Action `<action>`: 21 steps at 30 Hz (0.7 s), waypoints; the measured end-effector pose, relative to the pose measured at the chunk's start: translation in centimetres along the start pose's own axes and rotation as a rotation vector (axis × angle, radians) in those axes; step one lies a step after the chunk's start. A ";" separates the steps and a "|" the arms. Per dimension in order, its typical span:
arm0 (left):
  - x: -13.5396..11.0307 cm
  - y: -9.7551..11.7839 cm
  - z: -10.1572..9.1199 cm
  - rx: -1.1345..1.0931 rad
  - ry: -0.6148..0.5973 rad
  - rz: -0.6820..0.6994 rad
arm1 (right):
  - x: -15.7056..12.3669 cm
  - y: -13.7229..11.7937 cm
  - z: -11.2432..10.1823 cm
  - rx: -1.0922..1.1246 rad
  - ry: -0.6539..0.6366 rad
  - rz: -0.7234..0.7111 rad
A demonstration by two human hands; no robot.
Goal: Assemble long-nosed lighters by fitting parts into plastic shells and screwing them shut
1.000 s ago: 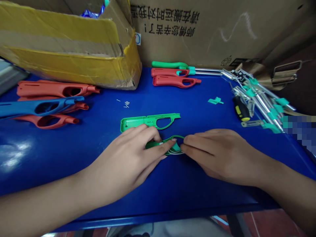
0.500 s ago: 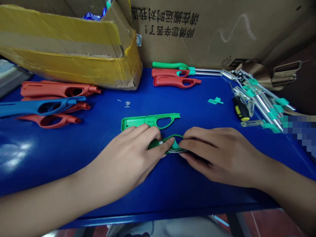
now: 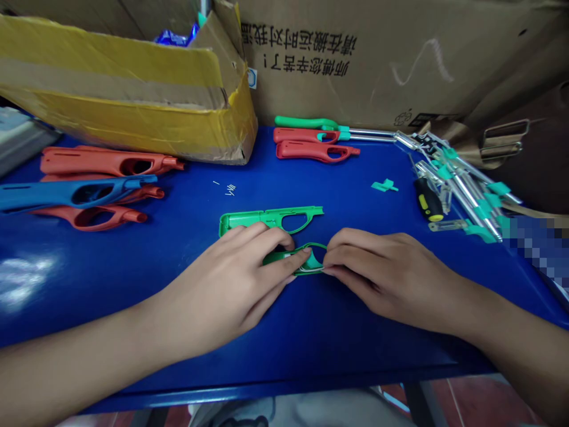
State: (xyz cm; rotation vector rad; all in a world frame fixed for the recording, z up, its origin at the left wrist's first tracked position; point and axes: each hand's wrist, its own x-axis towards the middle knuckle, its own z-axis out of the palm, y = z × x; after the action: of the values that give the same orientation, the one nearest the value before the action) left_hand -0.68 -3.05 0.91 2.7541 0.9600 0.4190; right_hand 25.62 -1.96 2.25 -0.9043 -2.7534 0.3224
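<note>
Green casing half (image 3: 306, 273) lies low over the middle of the near part of the blue table (image 3: 333, 344), between both hands. The left hand (image 3: 235, 281) is clamped on its left part, thumb near the teal piece (image 3: 313, 261) inside; the right hand (image 3: 389, 273) has its fingers pinched together at the right end, and whether they also grip the white wire (image 3: 311, 270) there, I cannot tell. Just beyond lies a second green half (image 3: 249, 219), partly behind the left hand. Farther out are thin white pins (image 3: 230, 190) and, to the right, a loose teal part (image 3: 384, 185), a screwdriver (image 3: 429, 200) and piled metal tubes (image 3: 475, 196). Red casings (image 3: 89, 161) and a blue casing (image 3: 48, 194) lie far left, before a taped carton (image 3: 133, 121).
</note>
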 end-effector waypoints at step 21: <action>0.1 -0.9 0.2 -0.029 0.106 0.117 | -0.1 -0.2 0.8 -0.095 0.048 0.022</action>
State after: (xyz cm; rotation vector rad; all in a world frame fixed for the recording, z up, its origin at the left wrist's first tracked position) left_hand -1.07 -2.29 0.50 2.7944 0.8114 0.5993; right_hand 25.40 -2.32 1.57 -0.9526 -2.7371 0.1723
